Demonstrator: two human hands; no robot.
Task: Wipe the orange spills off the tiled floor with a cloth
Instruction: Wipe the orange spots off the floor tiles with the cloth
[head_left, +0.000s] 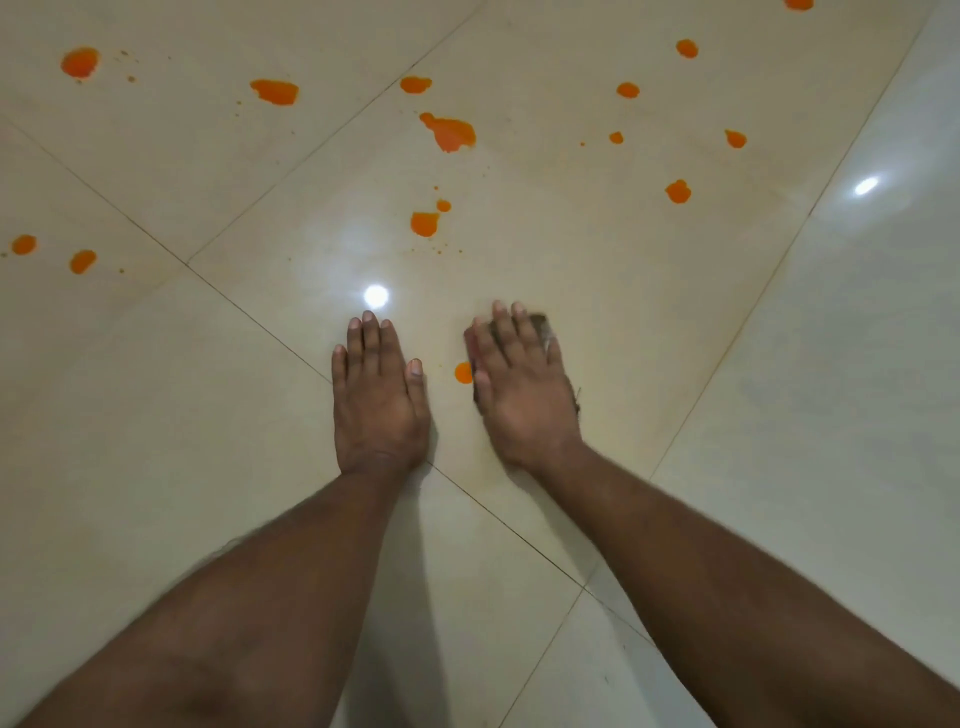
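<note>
Flat on tiled floor (156, 415): left hand (382, 400) open-palmed; right hand (522, 395) presses cloth (540, 325) beside orange spill (462, 372)

1. You are looking down at an indoor floor (649, 291), most likely a room in a home, though nothing shows which room.
2. Your view holds large, glossy, cream tiles set diagonally, with thin dark grout lines (249, 306) crossing between them.
3. You can see two bright reflections of ceiling lights, one near the middle (376, 296) and one far right (866, 185), so the space is lit from overhead.
4. You see orange spills (449, 132) scattered across the far tiles, the sort of mess a household floor gets.
5. You see no furniture, walls or fittings, so the room's use stays unclear.
</note>
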